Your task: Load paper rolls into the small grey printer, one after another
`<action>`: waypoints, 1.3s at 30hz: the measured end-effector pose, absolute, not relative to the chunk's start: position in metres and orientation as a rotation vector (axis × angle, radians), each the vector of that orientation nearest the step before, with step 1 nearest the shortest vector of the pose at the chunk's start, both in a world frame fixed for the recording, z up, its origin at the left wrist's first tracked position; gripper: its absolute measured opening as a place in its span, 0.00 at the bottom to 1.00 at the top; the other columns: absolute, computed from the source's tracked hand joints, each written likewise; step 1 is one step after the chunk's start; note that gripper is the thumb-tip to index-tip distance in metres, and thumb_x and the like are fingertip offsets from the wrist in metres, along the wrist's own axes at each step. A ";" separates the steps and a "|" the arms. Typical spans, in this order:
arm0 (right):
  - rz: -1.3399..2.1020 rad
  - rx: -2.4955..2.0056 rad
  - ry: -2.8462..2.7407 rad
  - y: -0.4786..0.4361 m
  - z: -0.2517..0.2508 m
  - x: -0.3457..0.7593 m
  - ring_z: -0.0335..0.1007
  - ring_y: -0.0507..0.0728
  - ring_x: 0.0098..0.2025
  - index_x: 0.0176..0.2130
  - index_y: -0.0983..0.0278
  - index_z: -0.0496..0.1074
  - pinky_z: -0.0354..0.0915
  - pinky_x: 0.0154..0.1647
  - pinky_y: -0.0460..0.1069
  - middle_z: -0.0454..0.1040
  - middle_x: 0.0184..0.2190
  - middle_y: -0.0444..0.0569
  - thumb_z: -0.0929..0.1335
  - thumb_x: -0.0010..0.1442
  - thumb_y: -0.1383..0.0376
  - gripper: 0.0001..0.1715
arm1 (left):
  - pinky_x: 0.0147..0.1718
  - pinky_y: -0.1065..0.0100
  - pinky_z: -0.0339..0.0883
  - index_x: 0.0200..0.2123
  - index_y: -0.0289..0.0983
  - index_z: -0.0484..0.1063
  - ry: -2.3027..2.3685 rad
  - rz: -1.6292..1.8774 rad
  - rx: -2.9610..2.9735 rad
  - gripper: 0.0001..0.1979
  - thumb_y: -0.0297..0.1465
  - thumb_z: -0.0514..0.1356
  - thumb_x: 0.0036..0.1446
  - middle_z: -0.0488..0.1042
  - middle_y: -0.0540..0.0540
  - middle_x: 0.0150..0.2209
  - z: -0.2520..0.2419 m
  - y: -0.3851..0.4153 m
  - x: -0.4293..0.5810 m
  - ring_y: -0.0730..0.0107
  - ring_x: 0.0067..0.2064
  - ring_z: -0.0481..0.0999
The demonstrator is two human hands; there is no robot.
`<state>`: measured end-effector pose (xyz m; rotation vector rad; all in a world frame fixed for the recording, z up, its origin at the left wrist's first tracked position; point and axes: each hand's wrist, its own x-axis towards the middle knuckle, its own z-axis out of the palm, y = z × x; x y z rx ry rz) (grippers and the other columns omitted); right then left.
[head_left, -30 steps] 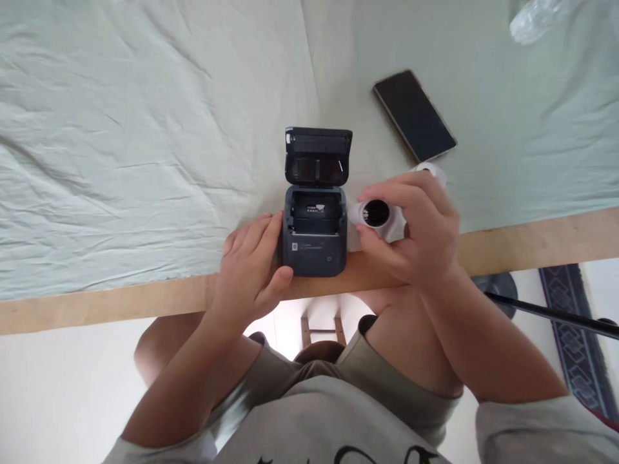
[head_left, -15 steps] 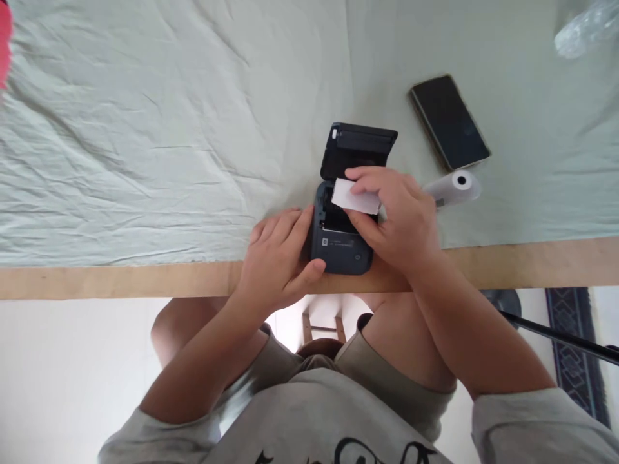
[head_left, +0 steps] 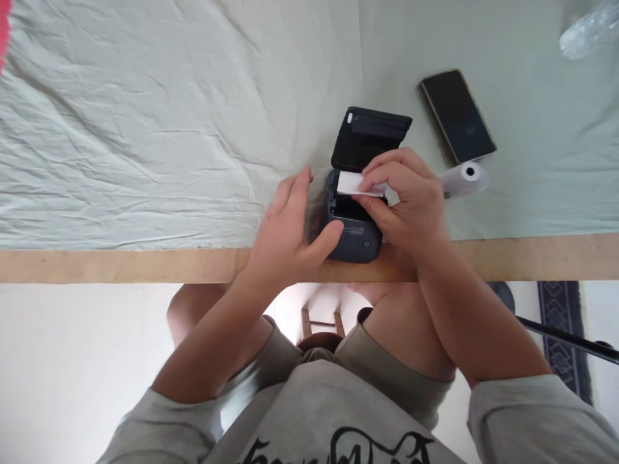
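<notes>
A small dark portable printer (head_left: 356, 248) sits at the table's front edge with its lid (head_left: 370, 138) raised. My right hand (head_left: 411, 200) pinches a white piece of paper (head_left: 351, 183) over the printer's open compartment; whether it is a flat strip or a small roll I cannot tell. My left hand (head_left: 287, 232) is on the printer's left side, its fingers stretched out and its thumb over the near left part of the body. Just beyond my right hand lies a roll of white paper (head_left: 459, 180), partly hidden by that hand.
A phone (head_left: 459, 116) lies behind the paper roll. Clear crumpled plastic (head_left: 587, 32) is at the far right, and something red (head_left: 4, 32) shows at the left edge. A wrinkled pale green cloth (head_left: 169, 129) covers the table behind a bare wooden edge (head_left: 120, 265).
My left hand has lifted and its thumb has spread further over the printer. The paper in my right hand is turned more level across the compartment. The whole view has shifted slightly.
</notes>
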<state>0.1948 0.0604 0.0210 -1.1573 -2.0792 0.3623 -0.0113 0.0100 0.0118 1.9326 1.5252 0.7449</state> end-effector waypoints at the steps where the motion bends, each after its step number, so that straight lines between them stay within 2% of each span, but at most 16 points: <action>1: 0.347 -1.148 -2.062 0.061 0.019 0.195 0.76 0.59 0.44 0.33 0.54 0.72 0.73 0.48 0.57 0.79 0.40 0.46 0.71 0.63 0.64 0.05 | 0.67 0.48 0.61 0.71 0.34 0.53 1.509 0.763 1.925 0.38 0.50 0.53 0.66 0.63 0.32 0.68 0.011 0.013 -0.009 0.47 0.69 0.65; 4: 0.338 -1.147 -2.051 0.062 0.015 0.197 0.76 0.59 0.45 0.34 0.54 0.72 0.73 0.49 0.57 0.78 0.40 0.46 0.70 0.63 0.62 0.05 | 0.69 0.51 0.60 0.71 0.34 0.52 1.453 0.760 1.888 0.36 0.50 0.50 0.68 0.60 0.32 0.70 0.006 0.019 -0.002 0.50 0.71 0.63; 6: 0.395 -1.116 -2.075 0.063 0.013 0.198 0.77 0.58 0.47 0.34 0.55 0.72 0.73 0.51 0.57 0.78 0.42 0.47 0.70 0.63 0.64 0.04 | 0.69 0.51 0.59 0.71 0.30 0.51 1.424 0.732 1.901 0.37 0.49 0.49 0.69 0.60 0.29 0.70 0.004 0.020 0.003 0.49 0.71 0.62; 9: 0.538 -1.021 -2.120 0.064 0.012 0.202 0.77 0.58 0.55 0.36 0.57 0.72 0.73 0.56 0.56 0.77 0.45 0.48 0.68 0.63 0.68 0.05 | 0.68 0.47 0.59 0.70 0.24 0.51 1.426 0.699 1.972 0.40 0.50 0.48 0.69 0.61 0.25 0.69 0.002 0.018 0.009 0.44 0.71 0.62; 11: 0.593 -0.979 -2.120 0.064 0.011 0.204 0.76 0.59 0.57 0.37 0.57 0.72 0.73 0.57 0.57 0.77 0.46 0.49 0.68 0.63 0.69 0.05 | 0.68 0.45 0.60 0.70 0.24 0.51 1.422 0.699 1.992 0.41 0.52 0.46 0.69 0.61 0.25 0.69 0.001 0.017 0.010 0.43 0.71 0.62; 15: 0.559 -0.949 -2.056 0.059 0.013 0.206 0.77 0.59 0.53 0.36 0.57 0.72 0.75 0.54 0.57 0.76 0.43 0.48 0.69 0.61 0.69 0.06 | 0.69 0.46 0.58 0.70 0.25 0.52 1.391 0.725 1.975 0.42 0.54 0.43 0.69 0.61 0.26 0.69 -0.001 0.017 0.005 0.44 0.71 0.62; 19: 0.546 -0.860 -2.065 0.048 0.013 0.205 0.77 0.58 0.49 0.34 0.58 0.72 0.76 0.49 0.56 0.75 0.41 0.48 0.70 0.59 0.71 0.07 | 0.69 0.48 0.58 0.69 0.27 0.55 1.359 0.764 1.916 0.36 0.49 0.42 0.71 0.62 0.29 0.69 0.001 0.018 0.002 0.49 0.71 0.62; 22: 0.549 -0.760 -2.120 0.043 0.010 0.205 0.76 0.59 0.49 0.34 0.58 0.72 0.74 0.52 0.59 0.75 0.41 0.48 0.71 0.59 0.69 0.05 | 0.69 0.49 0.58 0.69 0.26 0.56 1.382 0.750 1.902 0.34 0.45 0.44 0.69 0.63 0.29 0.69 0.003 0.019 0.004 0.50 0.70 0.63; 27: 0.633 -0.774 -2.012 0.046 0.005 0.212 0.74 0.61 0.51 0.36 0.58 0.73 0.70 0.57 0.62 0.74 0.42 0.49 0.70 0.61 0.63 0.01 | 0.70 0.47 0.58 0.69 0.24 0.55 1.435 0.676 1.951 0.38 0.42 0.51 0.63 0.62 0.28 0.70 0.002 0.021 0.006 0.47 0.71 0.62; 29: 0.589 -0.912 -1.844 0.050 0.000 0.216 0.73 0.61 0.52 0.40 0.57 0.73 0.69 0.58 0.62 0.72 0.45 0.49 0.69 0.63 0.60 0.05 | 0.70 0.47 0.58 0.69 0.24 0.55 1.425 0.678 1.971 0.38 0.41 0.51 0.62 0.62 0.28 0.70 0.002 0.021 0.006 0.47 0.71 0.62; 31: 0.606 -1.041 -1.705 0.055 -0.006 0.219 0.69 0.63 0.59 0.50 0.54 0.70 0.67 0.60 0.64 0.70 0.54 0.50 0.68 0.64 0.55 0.15 | 0.69 0.45 0.58 0.70 0.25 0.53 1.418 0.684 1.983 0.38 0.40 0.52 0.61 0.61 0.28 0.70 0.001 0.021 0.005 0.46 0.71 0.61; 34: 0.831 -1.081 -1.664 0.062 -0.014 0.220 0.60 0.64 0.70 0.63 0.49 0.56 0.61 0.68 0.67 0.59 0.68 0.50 0.67 0.63 0.47 0.33 | 0.68 0.40 0.59 0.72 0.22 0.45 1.419 0.705 1.942 0.44 0.41 0.53 0.59 0.59 0.24 0.71 -0.003 0.020 0.004 0.40 0.71 0.62; 36: 0.912 -1.039 -1.654 0.065 -0.016 0.219 0.60 0.63 0.70 0.65 0.48 0.52 0.58 0.71 0.66 0.62 0.67 0.50 0.67 0.63 0.45 0.36 | 0.68 0.40 0.59 0.74 0.28 0.38 1.399 0.745 1.924 0.45 0.40 0.54 0.60 0.59 0.28 0.71 -0.006 0.019 0.003 0.41 0.71 0.62; 39: 0.915 -1.004 -1.559 0.065 -0.014 0.220 0.67 0.62 0.65 0.62 0.48 0.57 0.60 0.70 0.64 0.72 0.58 0.49 0.65 0.64 0.45 0.31 | 0.67 0.41 0.61 0.75 0.35 0.35 1.377 0.799 1.919 0.47 0.40 0.55 0.60 0.61 0.32 0.70 -0.011 0.018 0.002 0.43 0.71 0.63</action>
